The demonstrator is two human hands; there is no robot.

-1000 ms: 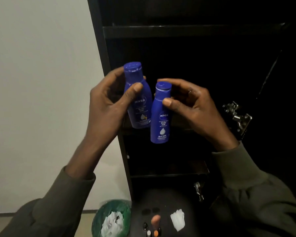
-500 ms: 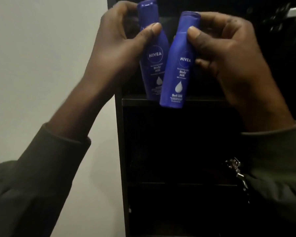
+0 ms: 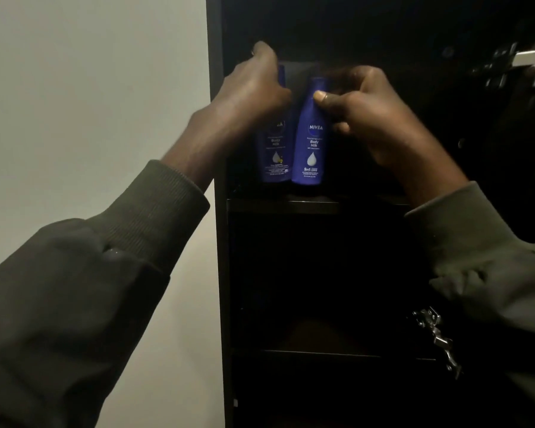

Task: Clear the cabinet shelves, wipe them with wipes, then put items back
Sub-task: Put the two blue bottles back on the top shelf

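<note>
1. Where the pale wall [image 3: 90, 88] ends, the dark cabinet [image 3: 217, 273] fills the right of the view, its inside almost black.
2. Two olive sleeves reach in from below: the left sleeve [image 3: 74, 288] crosses the wall, the right sleeve [image 3: 482, 251] lies in front of the cabinet.
3. One shelf [image 3: 284, 205] runs across at mid height, with a lower shelf [image 3: 322, 353] faintly lit beneath it.
4. On the right edge a metal hinge [image 3: 439, 338] glints, and another bright fitting [image 3: 525, 57] shows near the top corner.
5. Curled round the upper part of the left bottle [image 3: 275, 156], the left hand [image 3: 254, 88] hides its cap.
6. Fingers and thumb of the right hand [image 3: 362, 109] pinch the neck of the right bottle [image 3: 311, 143], thumb on the front.
7. Both blue Nivea Body Milk bottles stand upright, just beside each other, at the left end of the mid shelf; whether their bases rest fully on it cannot be told.
</note>
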